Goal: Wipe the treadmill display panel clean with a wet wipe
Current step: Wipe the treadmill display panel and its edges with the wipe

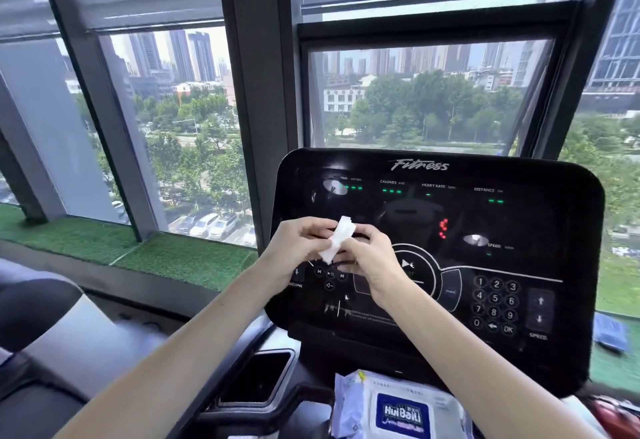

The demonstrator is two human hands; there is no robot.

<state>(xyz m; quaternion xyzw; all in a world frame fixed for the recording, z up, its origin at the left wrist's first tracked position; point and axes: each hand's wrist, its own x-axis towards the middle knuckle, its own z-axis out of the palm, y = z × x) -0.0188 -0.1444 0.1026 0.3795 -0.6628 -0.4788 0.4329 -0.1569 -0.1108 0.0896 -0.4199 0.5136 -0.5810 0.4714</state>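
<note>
From the head camera, the left hand [294,244] and right hand [372,258] both pinch a folded wet wipe [337,238] between their fingers, held just in front of the treadmill display panel [519,231]. The wipe looks light, soft and limp, best gripped bunched. Below the fingers lies a wipes packet [401,407]; nothing blocks the panel.

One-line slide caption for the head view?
Both hands hold a folded wet wipe before the treadmill display panel.

Upper-floor gym: treadmill display panel [433,258] faced big windows [166,127]; city towers at 12 o'clock, parked cars [207,225] below.
</note>
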